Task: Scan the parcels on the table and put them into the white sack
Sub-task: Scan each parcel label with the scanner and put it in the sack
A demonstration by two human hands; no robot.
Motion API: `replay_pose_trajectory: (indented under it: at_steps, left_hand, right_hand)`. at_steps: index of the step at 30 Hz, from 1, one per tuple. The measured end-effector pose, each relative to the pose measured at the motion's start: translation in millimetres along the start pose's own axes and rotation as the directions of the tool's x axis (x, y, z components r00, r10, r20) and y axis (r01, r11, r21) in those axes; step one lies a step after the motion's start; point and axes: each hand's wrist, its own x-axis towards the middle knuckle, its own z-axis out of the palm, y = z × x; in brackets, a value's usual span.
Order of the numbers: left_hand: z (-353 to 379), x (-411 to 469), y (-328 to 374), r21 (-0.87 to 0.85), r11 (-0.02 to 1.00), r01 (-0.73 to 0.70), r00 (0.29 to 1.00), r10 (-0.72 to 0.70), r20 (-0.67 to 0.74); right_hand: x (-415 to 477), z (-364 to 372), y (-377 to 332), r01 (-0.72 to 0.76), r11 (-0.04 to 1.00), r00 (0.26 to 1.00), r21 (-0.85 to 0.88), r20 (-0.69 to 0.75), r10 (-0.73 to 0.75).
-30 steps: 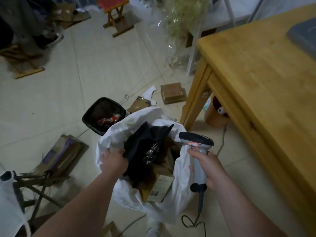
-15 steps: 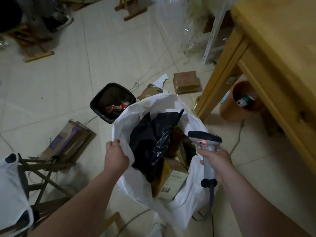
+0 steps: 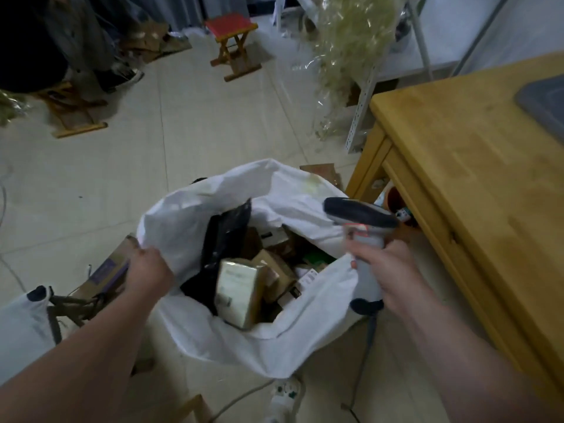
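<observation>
The white sack stands open on the floor in front of me. My left hand grips its left rim. My right hand holds the grey barcode scanner and also pinches the sack's right rim. Inside the sack lie a black plastic mailer, a tan taped parcel with a label, and several brown cardboard boxes. The wooden table is at the right; its visible top carries a dark grey tray at the edge of view.
A flattened carton lies on the floor left of the sack. A red folding stool stands far back. A clear plastic bundle hangs beside a metal rack. An orange pot sits under the table. A power strip lies below the sack.
The sack's mouth has been pulled wider and lifted toward me, hiding the black bin. My right hand now grips the sack rim along with the scanner. The view has tilted up.
</observation>
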Motion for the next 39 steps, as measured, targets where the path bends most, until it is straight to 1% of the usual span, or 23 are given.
replay_pose_trajectory:
  at_steps: [1, 3, 4, 5, 6, 8, 10, 11, 13, 16, 18, 21, 24, 26, 29, 30, 32, 33, 34, 35, 37, 38, 39]
  left_hand:
    - [5, -2, 15, -0.052, 0.997, -0.065, 0.998, 0.066, 0.015]
    - [10, -12, 59, -0.268, 0.943, -0.196, 0.979, 0.204, 0.0]
    - [7, -21, 79, -0.34, 0.903, -0.261, 0.962, 0.273, -0.011]
    - [5, -27, 92, -0.37, 0.878, -0.305, 0.948, 0.318, -0.025]
    - [4, -28, 94, -0.376, 0.866, -0.33, 0.941, 0.333, -0.059]
    - [-4, -18, 67, -0.381, 0.887, -0.26, 0.965, 0.233, -0.117]
    - [-9, -5, 23, -0.337, 0.93, -0.148, 0.983, 0.101, -0.153]
    - [-9, -1, 6, -0.306, 0.946, -0.109, 0.985, 0.061, -0.164]
    - [-8, -2, 3, -0.266, 0.958, -0.111, 0.99, 0.082, -0.117]
    - [3, -14, 41, -0.303, 0.936, -0.181, 0.982, 0.189, -0.003]
    - [9, -18, 58, -0.281, 0.936, -0.21, 0.974, 0.224, 0.016]
    - [14, -15, 55, -0.244, 0.96, -0.141, 0.982, 0.167, 0.091]
    - [18, -20, 48, -0.249, 0.966, -0.073, 0.981, 0.115, 0.156]
    - [18, -22, 47, -0.16, 0.984, -0.083, 0.976, 0.112, 0.184]
    - [19, -31, 46, 0.066, 0.988, -0.142, 0.968, 0.125, 0.217]
    - [21, -38, 45, 0.149, 0.968, -0.204, 0.952, 0.161, 0.259]
    - [30, -54, 38, 0.277, 0.901, -0.333, 0.89, 0.203, 0.408]
    - [36, -61, 33, 0.304, 0.89, -0.34, 0.856, 0.158, 0.493]
    - [44, -66, 28, 0.278, 0.913, -0.299, 0.824, 0.1, 0.558]
    - [53, -67, 24, 0.219, 0.943, -0.249, 0.818, 0.083, 0.569]
    - [67, -62, 25, 0.081, 0.99, -0.115, 0.864, 0.06, 0.501]
    - [70, -61, 27, 0.072, 0.992, -0.106, 0.901, 0.065, 0.429]
    - [74, -59, 29, 0.103, 0.987, -0.122, 0.944, 0.083, 0.32]
  right_hand:
    - [5, -11, 2, 0.001, 1.0, 0.998, 0.02, -0.061, 0.0]
    - [15, -30, 8, -0.004, 1.0, 0.987, 0.03, -0.159, 0.008]
    - [19, -35, 13, -0.024, 1.0, 0.981, 0.012, -0.194, 0.026]
    - [23, -36, 19, -0.05, 0.998, 0.975, -0.027, -0.216, 0.043]
    - [25, -32, 23, -0.078, 0.995, 0.973, -0.06, -0.224, 0.063]
    - [28, -17, 27, -0.1, 0.989, 0.975, -0.106, -0.209, 0.076]
    - [27, 2, 21, -0.074, 0.984, 0.989, -0.163, -0.141, 0.051]
    - [25, 10, 18, -0.055, 0.981, 0.994, -0.188, -0.102, 0.036]
    - [24, 17, 14, -0.04, 0.978, 0.998, -0.206, -0.063, 0.027]
    - [20, 14, 16, -0.042, 0.982, 0.998, -0.186, -0.062, 0.031]
    - [14, 6, 17, -0.04, 0.987, 0.997, -0.156, -0.073, 0.029]
    - [6, -6, 17, -0.05, 0.993, 0.997, -0.106, -0.071, 0.043]
    - [-4, -16, 15, -0.056, 0.998, 0.996, -0.043, -0.068, 0.053]
    - [-10, -22, 13, -0.057, 0.998, 0.996, -0.015, -0.066, 0.055]
    - [-18, -31, 10, -0.044, 0.999, 0.997, 0.009, -0.065, 0.044]
    - [-19, -34, 10, -0.042, 0.999, 0.997, 0.005, -0.066, 0.042]
    - [-21, -37, 11, -0.048, 0.999, 0.997, -0.004, -0.059, 0.048]
    - [-22, -38, 13, -0.06, 0.998, 0.997, -0.009, -0.055, 0.059]
    - [-22, -38, 17, -0.072, 0.997, 0.996, -0.012, -0.048, 0.071]
    - [-22, -36, 23, -0.083, 0.996, 0.996, -0.012, -0.038, 0.083]
    - [-19, -27, 39, -0.114, 0.993, 0.993, 0.001, -0.009, 0.114]
    - [-16, -21, 49, -0.135, 0.991, 0.991, 0.016, 0.006, 0.135]
    - [-12, -14, 60, -0.157, 0.987, 0.987, 0.035, 0.018, 0.157]
